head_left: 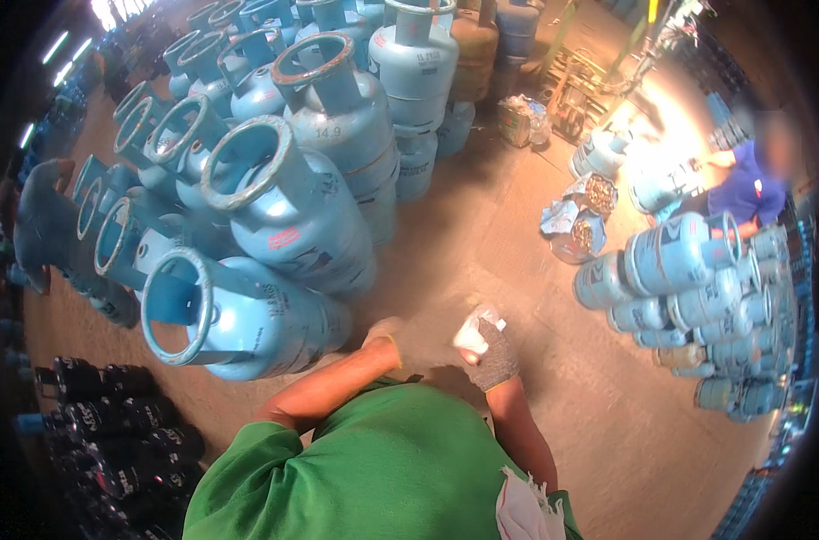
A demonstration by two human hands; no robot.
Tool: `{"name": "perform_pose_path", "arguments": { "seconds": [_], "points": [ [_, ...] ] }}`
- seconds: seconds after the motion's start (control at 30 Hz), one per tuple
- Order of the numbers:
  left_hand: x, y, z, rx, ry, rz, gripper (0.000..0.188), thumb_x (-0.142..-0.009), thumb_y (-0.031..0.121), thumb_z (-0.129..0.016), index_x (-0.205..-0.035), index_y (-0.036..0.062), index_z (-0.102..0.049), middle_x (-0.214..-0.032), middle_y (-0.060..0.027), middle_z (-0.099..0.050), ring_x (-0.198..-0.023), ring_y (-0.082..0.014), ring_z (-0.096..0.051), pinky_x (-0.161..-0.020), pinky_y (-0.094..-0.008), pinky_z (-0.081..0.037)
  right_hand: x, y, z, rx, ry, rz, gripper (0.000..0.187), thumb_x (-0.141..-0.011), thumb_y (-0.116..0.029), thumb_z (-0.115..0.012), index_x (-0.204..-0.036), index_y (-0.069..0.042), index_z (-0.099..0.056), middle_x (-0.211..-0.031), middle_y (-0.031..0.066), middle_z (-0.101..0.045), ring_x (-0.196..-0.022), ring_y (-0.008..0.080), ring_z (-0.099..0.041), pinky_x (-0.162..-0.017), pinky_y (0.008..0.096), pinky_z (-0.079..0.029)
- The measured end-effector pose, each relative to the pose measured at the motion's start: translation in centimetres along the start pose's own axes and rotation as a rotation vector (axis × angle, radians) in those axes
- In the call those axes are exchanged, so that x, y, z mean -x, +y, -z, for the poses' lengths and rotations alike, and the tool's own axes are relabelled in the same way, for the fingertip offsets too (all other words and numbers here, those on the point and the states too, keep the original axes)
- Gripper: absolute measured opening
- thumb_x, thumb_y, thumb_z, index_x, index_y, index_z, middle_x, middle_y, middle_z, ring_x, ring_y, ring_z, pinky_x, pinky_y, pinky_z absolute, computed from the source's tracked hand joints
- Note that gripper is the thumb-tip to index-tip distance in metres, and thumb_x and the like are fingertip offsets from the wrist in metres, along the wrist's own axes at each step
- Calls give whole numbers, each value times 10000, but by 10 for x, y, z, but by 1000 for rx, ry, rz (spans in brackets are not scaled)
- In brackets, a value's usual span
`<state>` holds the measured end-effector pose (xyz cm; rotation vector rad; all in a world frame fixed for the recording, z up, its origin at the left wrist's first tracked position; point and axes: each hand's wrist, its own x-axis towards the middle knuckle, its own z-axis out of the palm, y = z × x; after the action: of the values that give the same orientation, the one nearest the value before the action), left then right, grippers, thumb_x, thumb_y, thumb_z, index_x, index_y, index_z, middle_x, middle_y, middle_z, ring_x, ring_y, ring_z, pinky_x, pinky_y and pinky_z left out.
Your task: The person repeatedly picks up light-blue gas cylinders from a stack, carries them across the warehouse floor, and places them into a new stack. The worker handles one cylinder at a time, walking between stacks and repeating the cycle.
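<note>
My right hand [497, 358], in a dark grey knit glove, is closed on a crumpled white cloth or plastic wad [471, 333] in front of my body. Its exact kind is not plain. My left hand [384, 330], gloved with a yellowish cuff, is beside the base of the nearest light-blue gas cylinder [256, 315]. Blur hides its fingers, and whether it touches the cylinder is unclear. That cylinder's ring collar points to the left. Another blue cylinder [292, 211] stands just beyond it.
Rows of blue cylinders [414, 67] fill the far left. Black cylinders [121, 432] are at lower left. Stacked blue cylinders [666, 256] lie at right, near a person in blue [747, 184]. Bags of small brass-coloured parts [585, 234] sit on the floor [517, 270]. Another person [45, 220] is at far left.
</note>
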<state>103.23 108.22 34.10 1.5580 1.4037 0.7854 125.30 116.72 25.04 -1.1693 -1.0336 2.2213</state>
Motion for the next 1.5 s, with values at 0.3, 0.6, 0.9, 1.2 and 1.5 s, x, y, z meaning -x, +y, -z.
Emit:
{"name": "perform_pose_path", "arguments": {
  "seconds": [0.3, 0.6, 0.9, 1.2, 1.5],
  "points": [
    [-165, -140, 172, -225, 1296, 328, 1072, -987, 469, -809, -1682, -129, -253, -1785, -317, -247, -1671, -425, -242, -1374, -472, -191, -147, -83, 96, -574, -60, -223, 362, -1124, -157, -493, -1426, -37, -652, -1364, 173, -718, -1302, 348, -667, -1102, 445, -555],
    [-256, -279, 261, -750, 1773, 729, 1317, -926, 611, -824, -1682, -187, -99, -1743, -474, -58, -1663, -573, -53, -1372, -575, -92, -233, -231, 128, -122, 317, -219, 490, -970, -180, -820, -1393, -9, -643, -1274, 155, -732, -1086, 292, -762, -895, 407, -649],
    [-354, -115, 233, 25, 1331, 452, 865, -1031, 277, -768, -1693, -54, -319, -1770, -323, -275, -1641, -451, -304, -1326, -507, -282, -408, -479, 63, 403, 590, 489, 328, -1031, -215, -716, -1256, 23, -703, -1098, 126, -740, -1025, 274, -717, -875, 407, -605],
    [-540, -59, 444, -782, 1625, -15, 566, -1076, 215, -723, -1569, -4, -554, -1688, -262, -444, -1588, -433, -410, -1293, -521, -342, -663, -814, 85, 582, -68, 1934, 417, -964, -213, -753, -1289, 38, -682, -1236, 216, -679, -1134, 382, -685, -996, 459, -585],
    [-609, -70, 511, -1051, 1587, 463, 311, -1098, 148, -662, -1313, -63, -743, -1272, -222, -780, -1136, -346, -755, -1025, -435, -574, -939, -578, 269, 1729, 482, 208, 873, -922, -306, -792, -1657, -86, -376, -1639, 297, -439, -1456, 472, -543, -1163, 527, -509]
  ]
}}
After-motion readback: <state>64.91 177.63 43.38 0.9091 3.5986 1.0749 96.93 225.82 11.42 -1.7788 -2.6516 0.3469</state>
